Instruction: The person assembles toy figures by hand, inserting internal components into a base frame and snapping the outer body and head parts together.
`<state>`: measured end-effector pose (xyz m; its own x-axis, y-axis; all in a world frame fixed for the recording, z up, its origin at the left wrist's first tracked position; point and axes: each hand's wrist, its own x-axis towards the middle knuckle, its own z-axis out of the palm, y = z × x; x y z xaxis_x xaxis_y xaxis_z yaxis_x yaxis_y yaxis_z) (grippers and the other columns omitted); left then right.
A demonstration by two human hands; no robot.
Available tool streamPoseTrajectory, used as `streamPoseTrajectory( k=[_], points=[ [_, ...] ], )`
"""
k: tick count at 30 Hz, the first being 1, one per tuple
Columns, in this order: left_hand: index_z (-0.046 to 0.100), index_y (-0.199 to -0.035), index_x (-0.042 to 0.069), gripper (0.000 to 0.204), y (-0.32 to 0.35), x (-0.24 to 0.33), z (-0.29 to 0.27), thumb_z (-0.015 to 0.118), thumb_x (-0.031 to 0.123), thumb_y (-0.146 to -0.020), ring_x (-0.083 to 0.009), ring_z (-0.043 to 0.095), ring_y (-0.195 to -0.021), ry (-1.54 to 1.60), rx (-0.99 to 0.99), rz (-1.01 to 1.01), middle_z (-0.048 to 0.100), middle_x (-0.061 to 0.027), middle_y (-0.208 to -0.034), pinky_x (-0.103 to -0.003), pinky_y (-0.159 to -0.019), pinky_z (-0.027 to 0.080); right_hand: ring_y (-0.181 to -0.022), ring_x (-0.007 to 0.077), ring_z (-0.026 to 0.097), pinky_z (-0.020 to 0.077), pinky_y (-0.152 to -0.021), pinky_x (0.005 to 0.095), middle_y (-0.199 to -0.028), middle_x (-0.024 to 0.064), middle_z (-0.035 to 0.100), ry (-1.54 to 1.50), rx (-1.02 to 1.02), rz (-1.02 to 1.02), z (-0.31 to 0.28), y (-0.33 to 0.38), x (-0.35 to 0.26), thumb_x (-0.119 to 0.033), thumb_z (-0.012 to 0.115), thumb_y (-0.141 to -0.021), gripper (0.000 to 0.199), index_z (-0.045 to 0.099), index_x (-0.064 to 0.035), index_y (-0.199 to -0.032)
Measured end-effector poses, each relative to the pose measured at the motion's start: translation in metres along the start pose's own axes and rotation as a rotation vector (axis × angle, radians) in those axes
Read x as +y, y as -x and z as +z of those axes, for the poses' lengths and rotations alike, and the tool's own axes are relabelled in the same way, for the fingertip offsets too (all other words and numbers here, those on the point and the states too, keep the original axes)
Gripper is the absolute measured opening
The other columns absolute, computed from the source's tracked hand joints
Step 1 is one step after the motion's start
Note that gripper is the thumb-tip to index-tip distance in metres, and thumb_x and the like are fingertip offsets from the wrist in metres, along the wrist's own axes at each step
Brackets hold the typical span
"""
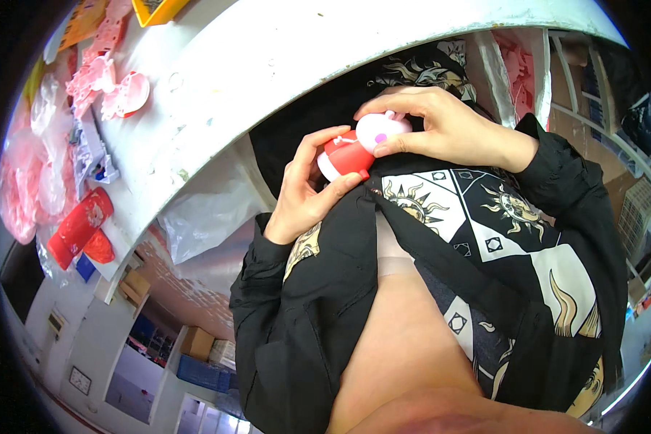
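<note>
**Toy held at the worktop edge**

White worktop [282, 50] curving across the top, edge just above both hands. Small toy [358, 145], red body and white-pink head, held close to the chest below that edge. Left hand [307, 192] wrapped around the red body, grip closed on it. Right hand [448, 130] pinching the head, fingers pressed against it. Pink parts [112, 90] and a red tube [79, 224] farther left on the worktop, well apart. Clear bag [206, 210] hanging just left of the hands.
</note>
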<state>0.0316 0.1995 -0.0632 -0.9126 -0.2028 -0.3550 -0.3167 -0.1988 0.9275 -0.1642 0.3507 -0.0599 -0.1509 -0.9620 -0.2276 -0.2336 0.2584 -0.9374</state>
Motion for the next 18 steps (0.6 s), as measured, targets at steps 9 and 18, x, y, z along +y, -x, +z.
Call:
streamPoseTrajectory(
  k=[9,18],
  points=[
    [0.056,-0.111,-0.001,0.046,-0.002,0.002,-0.013,0.079,0.016,-0.074,-0.0291,0.064,-0.088,-0.484,-0.112,0.206,0.060,-0.0159,-0.097,-0.033,-0.074,0.051,-0.093,0.0329,0.061,0.0484,-0.082,0.0389,-0.098,0.0160,0.063,0.326,-0.182,-0.165,0.017,-0.008,-0.001,-0.029,0.072,-0.078,0.041,0.061,0.0009,-0.104],
    [0.055,-0.105,-0.002,0.041,-0.002,0.007,-0.011,0.077,0.014,-0.074,-0.0363,0.060,-0.082,-0.573,-0.212,0.201,0.057,-0.0163,-0.093,-0.035,-0.071,0.052,-0.090,0.0320,0.062,0.0509,-0.080,0.0382,-0.087,0.0146,0.062,0.422,-0.204,-0.305,0.025,-0.012,-0.006,-0.016,0.075,-0.069,0.034,0.062,0.0032,-0.095]
  ],
)
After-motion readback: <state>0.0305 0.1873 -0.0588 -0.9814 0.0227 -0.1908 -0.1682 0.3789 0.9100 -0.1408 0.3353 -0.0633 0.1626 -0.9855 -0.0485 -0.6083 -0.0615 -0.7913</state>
